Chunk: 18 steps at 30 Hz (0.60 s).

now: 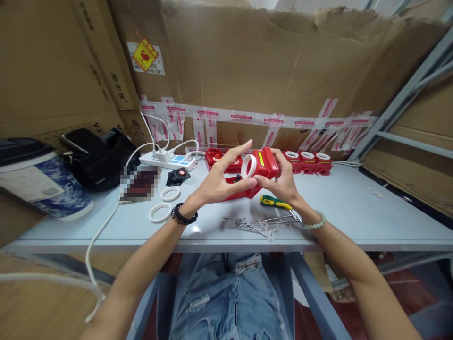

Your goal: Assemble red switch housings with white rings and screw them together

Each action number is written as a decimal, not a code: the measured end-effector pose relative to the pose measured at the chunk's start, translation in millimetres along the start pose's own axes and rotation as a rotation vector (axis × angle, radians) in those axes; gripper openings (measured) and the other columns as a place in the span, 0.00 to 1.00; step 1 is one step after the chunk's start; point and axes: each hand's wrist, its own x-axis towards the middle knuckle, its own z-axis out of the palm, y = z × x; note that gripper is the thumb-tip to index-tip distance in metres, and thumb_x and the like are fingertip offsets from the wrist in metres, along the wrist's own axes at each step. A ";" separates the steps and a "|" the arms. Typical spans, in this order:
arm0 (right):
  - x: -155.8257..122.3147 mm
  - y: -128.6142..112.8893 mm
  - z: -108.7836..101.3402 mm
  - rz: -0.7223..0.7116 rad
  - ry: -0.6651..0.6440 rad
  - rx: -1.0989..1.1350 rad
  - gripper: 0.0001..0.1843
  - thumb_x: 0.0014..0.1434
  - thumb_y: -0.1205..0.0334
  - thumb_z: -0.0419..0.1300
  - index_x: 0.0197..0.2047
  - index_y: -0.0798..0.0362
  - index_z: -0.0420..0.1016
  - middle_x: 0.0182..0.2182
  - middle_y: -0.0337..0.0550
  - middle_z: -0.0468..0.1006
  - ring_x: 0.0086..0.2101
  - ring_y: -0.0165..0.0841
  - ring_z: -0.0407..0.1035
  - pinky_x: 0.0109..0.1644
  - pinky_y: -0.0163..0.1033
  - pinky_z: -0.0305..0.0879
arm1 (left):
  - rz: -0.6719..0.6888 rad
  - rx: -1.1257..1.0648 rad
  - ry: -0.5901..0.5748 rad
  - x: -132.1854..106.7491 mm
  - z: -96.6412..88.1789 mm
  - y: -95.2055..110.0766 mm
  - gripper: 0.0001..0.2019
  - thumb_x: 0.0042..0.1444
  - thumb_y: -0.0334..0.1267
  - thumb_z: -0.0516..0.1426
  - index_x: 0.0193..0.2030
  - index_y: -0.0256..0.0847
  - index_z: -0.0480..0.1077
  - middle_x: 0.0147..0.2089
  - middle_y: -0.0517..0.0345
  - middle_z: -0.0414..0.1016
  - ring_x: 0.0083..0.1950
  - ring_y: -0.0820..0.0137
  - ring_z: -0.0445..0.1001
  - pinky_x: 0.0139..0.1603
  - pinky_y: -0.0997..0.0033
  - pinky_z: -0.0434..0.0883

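Note:
A red box-shaped housing (pixel 266 164) with a yellow label is held up over the middle of the table, tilted, in my right hand (pixel 284 182), whose fingers wrap its far side and thumb lies in front. A white ring (pixel 248 166) sits at the housing's left end, facing my left hand (pixel 219 182). That hand is open, fingers stretched out and thumb apart, curved around the ring's end; its thumb tip comes close to the ring's lower edge. Whether it touches is hard to tell. Behind the hands, another red part (pixel 233 189) is partly hidden.
A green-yellow screwdriver (pixel 275 202) and loose screws (pixel 247 225) lie near the front edge. White rings (pixel 160 213) lie left. Several red housings (pixel 307 163) stand at back right. A power strip (pixel 170 160), black bag (pixel 95 160) and patterned cup (pixel 46 184) are left.

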 end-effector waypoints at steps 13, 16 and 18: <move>0.5 4.5 2.5 0.043 0.021 0.040 0.33 0.39 0.48 0.72 0.45 0.48 0.64 0.40 0.42 0.78 0.39 0.35 0.75 0.44 0.45 0.73 | -0.136 -0.050 0.128 -0.5 0.9 -6.1 0.20 0.54 0.45 0.63 0.52 0.42 0.71 0.53 0.48 0.74 0.53 0.63 0.74 0.55 0.59 0.73; 0.5 5.4 2.1 0.055 0.037 0.050 0.32 0.40 0.47 0.72 0.44 0.48 0.64 0.39 0.41 0.78 0.37 0.35 0.75 0.43 0.44 0.73 | -0.018 -0.091 -0.014 0.2 -0.8 -7.0 0.23 0.51 0.42 0.65 0.55 0.44 0.71 0.59 0.48 0.71 0.61 0.59 0.69 0.60 0.56 0.70; 0.6 5.7 2.1 0.062 0.049 0.059 0.31 0.41 0.47 0.71 0.44 0.49 0.65 0.38 0.41 0.78 0.37 0.34 0.75 0.43 0.44 0.73 | 0.005 -0.106 -0.028 0.4 -0.8 -6.8 0.26 0.51 0.42 0.65 0.58 0.47 0.68 0.64 0.49 0.67 0.64 0.59 0.66 0.61 0.56 0.68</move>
